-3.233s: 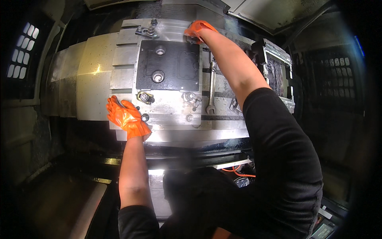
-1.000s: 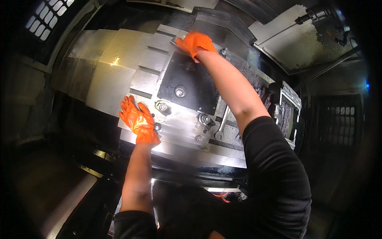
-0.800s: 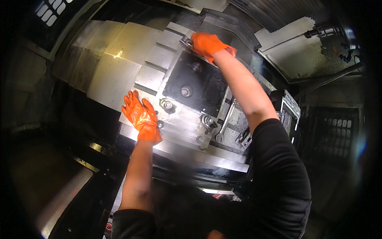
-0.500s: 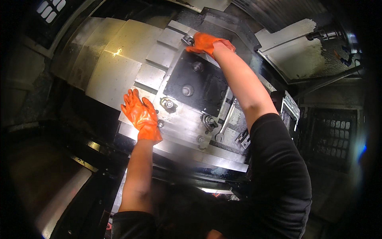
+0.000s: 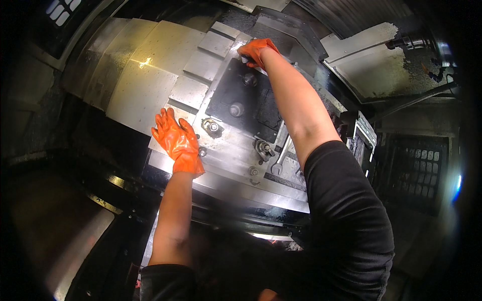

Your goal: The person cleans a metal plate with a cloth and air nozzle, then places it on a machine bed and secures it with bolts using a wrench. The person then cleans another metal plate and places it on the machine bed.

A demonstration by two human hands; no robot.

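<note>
Risks 1st: R hand [image 5: 255, 52] is at full stretch by far edge of machine table [image 5: 188, 91], wrist over own fingertips, so a slip there prob. wouldn't be seen in time; anything loose under that glove could drop off far edge or onto black plate [image 5: 223, 98]. Surfaces look wet in spots, so L hand [image 5: 176, 138], prob. taking some body wt, might skid twd near-L corner of table. Near clamp [image 5: 213, 127] sits just R of L fingers: knuckle knock poss. if that hand slides R. Spanner [image 5: 282, 156] lies loose-looking twd table's near edge, below R forearm; a dropped elbow or sleeve could shift it. Position: black plate mid-table, L of spanner; its far-L corner just beside R fingertips, contact unclear. R fingers curled, contents hidden, can't tell if gripping or only pressing. L fingers spread, nothing in them, palm apparently down on table nr its near-L corner, well apart from plate's far-L corner, w/ near clamp between L hand and plate's near edge, approx.
</note>
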